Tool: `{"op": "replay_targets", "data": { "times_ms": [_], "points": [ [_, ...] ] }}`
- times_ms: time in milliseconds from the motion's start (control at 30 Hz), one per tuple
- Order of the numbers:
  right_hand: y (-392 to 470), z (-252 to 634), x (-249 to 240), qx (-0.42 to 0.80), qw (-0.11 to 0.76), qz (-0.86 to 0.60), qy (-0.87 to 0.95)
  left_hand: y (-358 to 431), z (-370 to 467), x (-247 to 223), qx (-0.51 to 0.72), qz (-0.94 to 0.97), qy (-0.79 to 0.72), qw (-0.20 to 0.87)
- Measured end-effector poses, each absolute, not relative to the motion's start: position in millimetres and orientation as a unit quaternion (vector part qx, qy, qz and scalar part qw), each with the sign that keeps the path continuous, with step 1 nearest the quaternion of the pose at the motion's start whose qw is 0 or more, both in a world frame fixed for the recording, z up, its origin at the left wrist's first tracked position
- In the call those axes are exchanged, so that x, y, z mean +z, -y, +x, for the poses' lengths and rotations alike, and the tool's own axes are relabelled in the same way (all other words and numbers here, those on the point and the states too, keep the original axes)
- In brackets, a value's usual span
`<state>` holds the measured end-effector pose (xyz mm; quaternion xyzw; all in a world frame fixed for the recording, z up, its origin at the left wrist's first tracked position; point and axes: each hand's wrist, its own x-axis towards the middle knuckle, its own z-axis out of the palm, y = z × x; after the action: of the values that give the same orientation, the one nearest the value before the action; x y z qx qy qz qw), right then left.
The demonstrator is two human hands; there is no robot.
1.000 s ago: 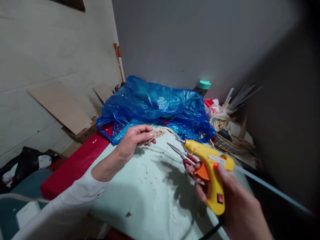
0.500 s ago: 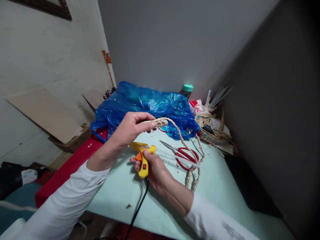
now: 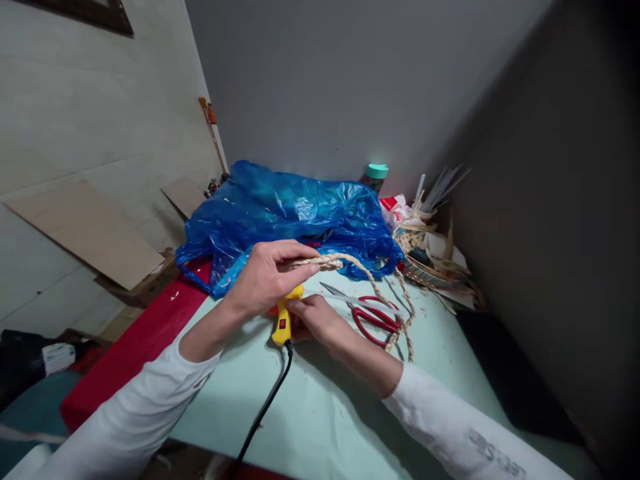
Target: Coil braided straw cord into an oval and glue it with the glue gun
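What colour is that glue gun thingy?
The glue gun is yellow, with a red switch; it shows best in the head view.

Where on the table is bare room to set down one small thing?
Two patches of the table look mostly bare: near the front, between the black cable and the right sleeve; and right of the braid, up to the black area. Crowded: the middle, with scissors, glue gun and right hand, and the back, with the blue bag.

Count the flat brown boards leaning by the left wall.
2: a large board at the far left, and a smaller board farther back, left of the blue bag. Others may be hidden.
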<state>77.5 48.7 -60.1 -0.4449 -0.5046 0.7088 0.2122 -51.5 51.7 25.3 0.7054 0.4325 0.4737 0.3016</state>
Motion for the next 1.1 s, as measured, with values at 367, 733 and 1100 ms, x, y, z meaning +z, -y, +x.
{"op": "replay_targets", "data": {
  "times_ms": [367,733,1100],
  "points": [
    [-5,158,-8,0.243,0.480,-0.414,0.734,-52,-47,18,0.463,0.775,-0.404,0.147],
    [-35,195,-6,0.000,0.407,-0.317,0.857,-43,-41,20,0.399,0.791,-0.400,0.237],
    [-21,199,-10,-0.010,0.403,-0.338,0.851,-39,-38,9,0.388,0.731,-0.465,0.315]
  ]
}}
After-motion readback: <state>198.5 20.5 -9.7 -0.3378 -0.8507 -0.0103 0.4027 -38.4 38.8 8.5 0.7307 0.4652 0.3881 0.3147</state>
